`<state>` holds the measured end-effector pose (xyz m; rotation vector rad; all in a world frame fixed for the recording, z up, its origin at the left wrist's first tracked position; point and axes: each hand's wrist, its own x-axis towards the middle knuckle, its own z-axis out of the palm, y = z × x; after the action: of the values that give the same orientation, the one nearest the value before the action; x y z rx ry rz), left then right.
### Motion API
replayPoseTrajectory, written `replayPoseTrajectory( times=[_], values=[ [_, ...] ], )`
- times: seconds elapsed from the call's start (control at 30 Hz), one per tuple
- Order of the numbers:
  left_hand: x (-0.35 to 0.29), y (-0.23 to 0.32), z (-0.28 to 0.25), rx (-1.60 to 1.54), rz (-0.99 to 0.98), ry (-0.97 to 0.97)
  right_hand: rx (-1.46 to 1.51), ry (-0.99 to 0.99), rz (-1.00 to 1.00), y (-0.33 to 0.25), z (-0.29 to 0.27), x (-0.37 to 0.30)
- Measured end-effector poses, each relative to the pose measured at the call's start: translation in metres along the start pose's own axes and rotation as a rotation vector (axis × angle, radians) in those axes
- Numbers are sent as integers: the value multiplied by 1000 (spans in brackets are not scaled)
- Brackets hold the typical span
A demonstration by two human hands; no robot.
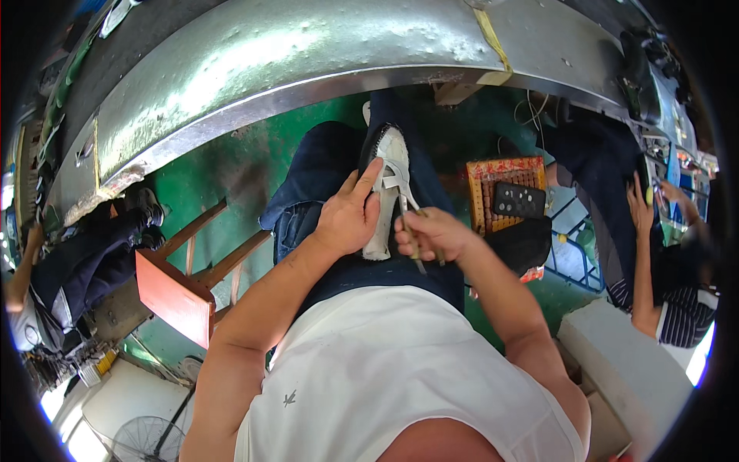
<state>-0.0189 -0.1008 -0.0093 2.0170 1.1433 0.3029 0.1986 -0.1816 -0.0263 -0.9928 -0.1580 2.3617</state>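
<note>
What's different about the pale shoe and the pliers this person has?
The shoe is longer and much wider, while the pliers are slim. The shoe is pale with a dark edge near its far end; the pliers look like greyish metal. The shoe lies under the left hand, but the pliers are gripped in the right hand.

Both have one of the person's hands on them.

Both arms (281,285) bend inward, the left hand (351,214) with fingers pointing forward, the right hand (440,235) curled into a grip.
</note>
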Motion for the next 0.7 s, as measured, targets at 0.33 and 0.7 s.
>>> replayPoseTrajectory(
  times=[0.33, 0.7],
  values=[
    [7, -3, 10, 71, 77, 106, -1085, 401, -449, -67, 16, -1],
    [-3, 3, 6, 86, 77, 58, -1031, 477, -249, -72, 17, 6]
  ],
)
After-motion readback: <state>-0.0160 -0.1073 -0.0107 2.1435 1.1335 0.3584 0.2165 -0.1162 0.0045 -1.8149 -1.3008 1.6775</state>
